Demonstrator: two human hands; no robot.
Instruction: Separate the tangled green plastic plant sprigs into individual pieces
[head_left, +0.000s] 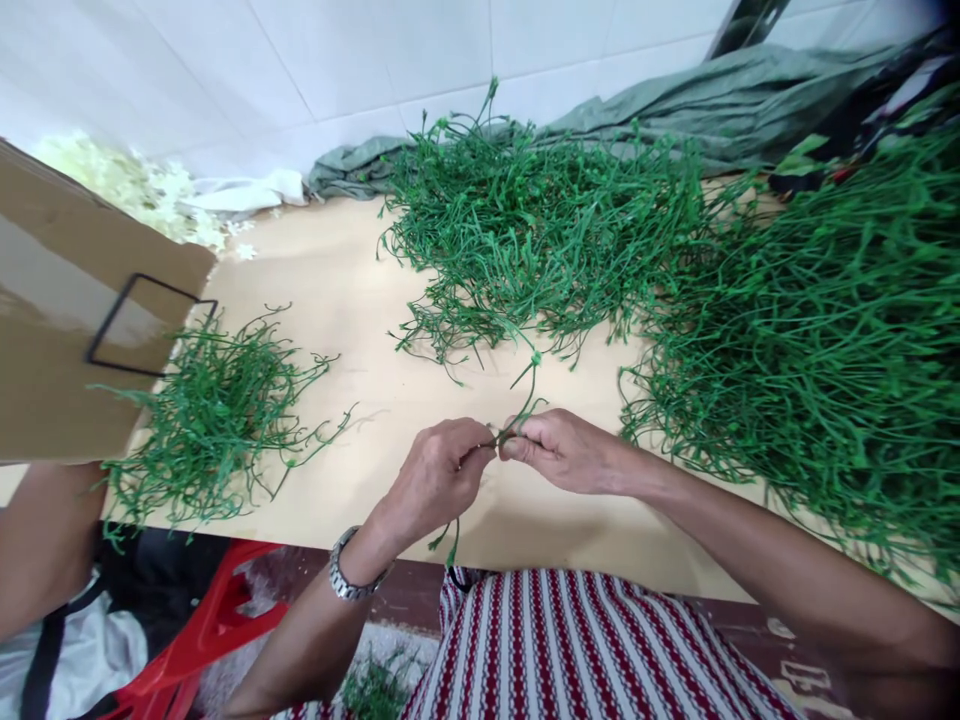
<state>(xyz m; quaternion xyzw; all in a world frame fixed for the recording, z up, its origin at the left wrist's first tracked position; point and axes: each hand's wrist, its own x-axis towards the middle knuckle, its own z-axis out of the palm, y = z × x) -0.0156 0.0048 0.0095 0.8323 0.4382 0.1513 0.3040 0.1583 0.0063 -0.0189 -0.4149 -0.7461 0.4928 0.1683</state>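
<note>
Close to the table's front edge, my left hand (442,470) and my right hand (559,450) meet fingertip to fingertip. Both pinch a thin green artificial plant stem (531,385) between thumb and forefinger. Its upper part rises above the fingers to a small bright green node, and green tips hang below my left hand. The exact join between the fingers is hidden. Beyond my hands lies a loose heap of similar green stems (525,240). A larger pile of stems (840,360) spreads beside my right forearm.
A smaller bunch of stems (225,420) lies left, against a cardboard box (67,300) with a black wire frame (124,320). Cream flowers (135,190) and green cloth (675,110) line the wall. Another person's arm (52,540) and a red chair (202,630) are at lower left.
</note>
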